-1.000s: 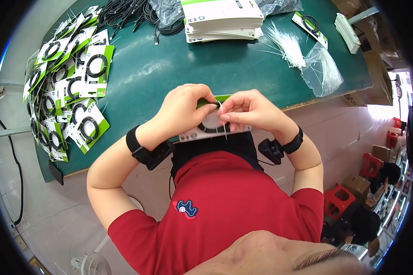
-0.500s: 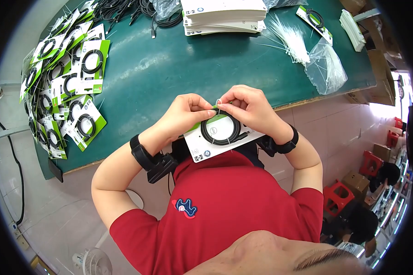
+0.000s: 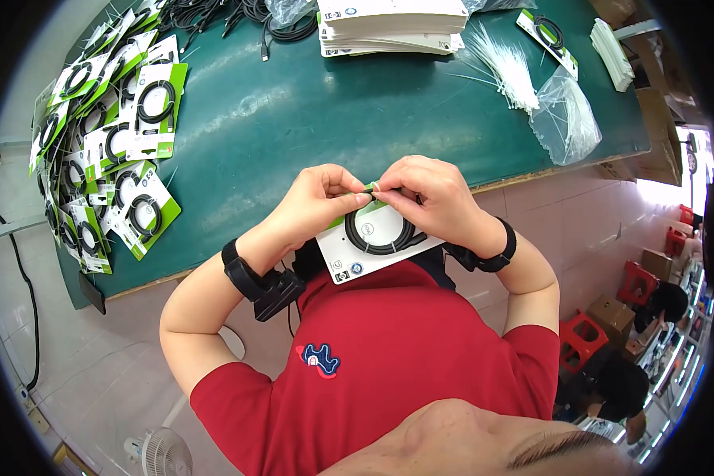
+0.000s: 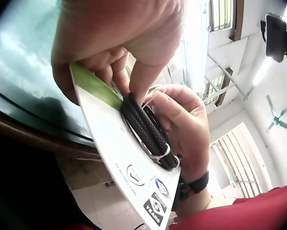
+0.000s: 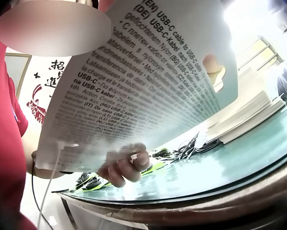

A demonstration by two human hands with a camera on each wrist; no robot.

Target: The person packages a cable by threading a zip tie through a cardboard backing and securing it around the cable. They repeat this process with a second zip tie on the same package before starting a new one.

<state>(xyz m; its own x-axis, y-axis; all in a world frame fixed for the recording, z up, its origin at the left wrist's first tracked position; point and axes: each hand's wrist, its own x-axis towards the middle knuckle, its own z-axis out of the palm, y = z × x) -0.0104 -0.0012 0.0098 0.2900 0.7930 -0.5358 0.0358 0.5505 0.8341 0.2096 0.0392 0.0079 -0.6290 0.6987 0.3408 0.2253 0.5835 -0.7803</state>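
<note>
A white and green packaging card (image 3: 343, 260) with a coiled black braided cable (image 3: 351, 228) on its front is held above the lap. My left hand (image 3: 319, 205) grips the card's edge, its thumb pressing on the coil and its fingers behind. My right hand (image 3: 435, 197) pinches a thin white cable tie (image 4: 155, 89) at the top of the coil, fingertips close to the left thumb. White ties also cross the coil lower down. In the right wrist view the printed card back (image 5: 148, 81) hides most of the hands, and a white tie tail (image 5: 50, 187) hangs from it.
Finished-looking cable cards (image 3: 147, 111) pile up on the green table (image 3: 278, 119) at left. Black cables (image 3: 206, 16) and a stack of cards (image 3: 393, 32) lie at the back. Loose white ties (image 3: 504, 75), a plastic bag (image 3: 567, 127) and another cable card (image 3: 551, 40) are at right.
The card has turned from under the hands to show its coil face up. The white tie's loop, standing above the fingertips half a second ago, now lies lower between them.
</note>
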